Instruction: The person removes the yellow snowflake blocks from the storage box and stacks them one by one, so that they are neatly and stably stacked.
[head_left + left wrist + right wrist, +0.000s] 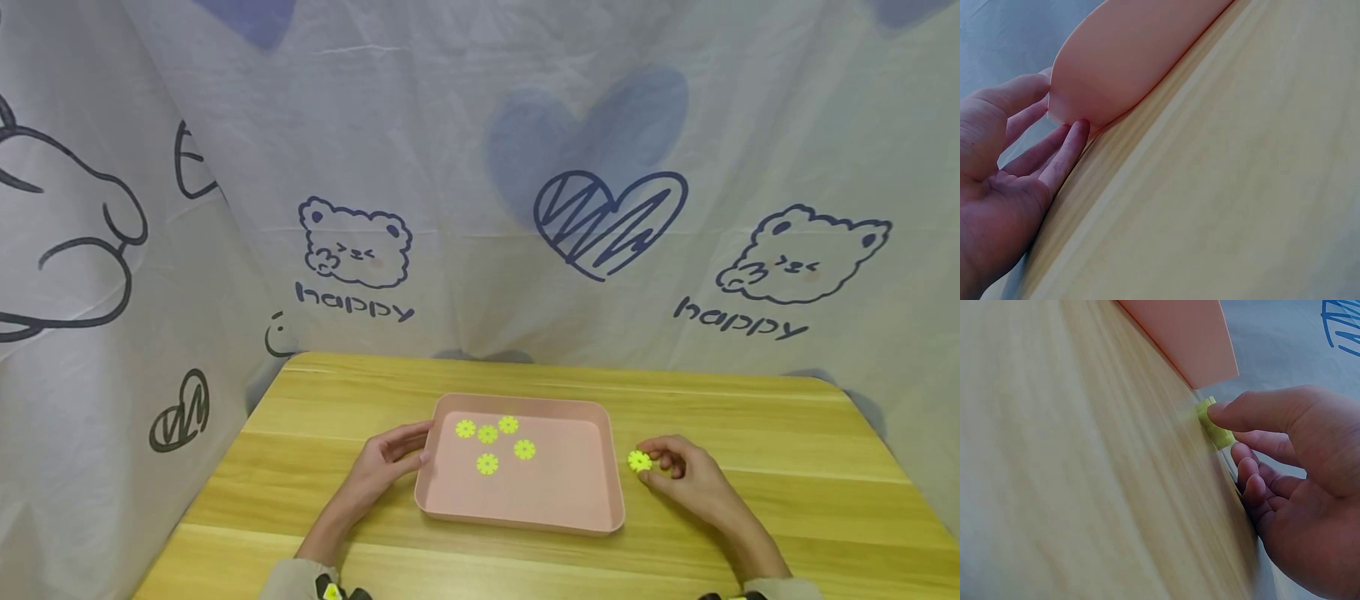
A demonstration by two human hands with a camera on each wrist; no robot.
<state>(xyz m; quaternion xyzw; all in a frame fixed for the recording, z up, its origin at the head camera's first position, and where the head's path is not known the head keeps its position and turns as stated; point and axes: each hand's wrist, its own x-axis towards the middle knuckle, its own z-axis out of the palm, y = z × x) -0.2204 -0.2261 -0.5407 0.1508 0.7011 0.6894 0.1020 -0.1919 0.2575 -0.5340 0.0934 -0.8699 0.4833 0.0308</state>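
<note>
Between thumb and fingers, my right hand [693,483] pinches a yellow notched plastic disc [640,461], shaped like a small flower, just off the right side of the pink tray [555,500]. In the right wrist view this disc [1215,423] is low over the table, close to the tray's corner [1188,337]. My left hand [378,462] holds the tray by its left side. The left wrist view has the thumb at the rim and other fingertips [1079,128] against the outer wall [1110,59]. Several similar yellow discs [487,434] lie inside the tray, towards its back left.
A wooden table [337,400] carries the tray. Behind it and along the left hangs a pale curtain [465,208] printed with bears, hearts and the word happy. The table's back edge runs close to the curtain.
</note>
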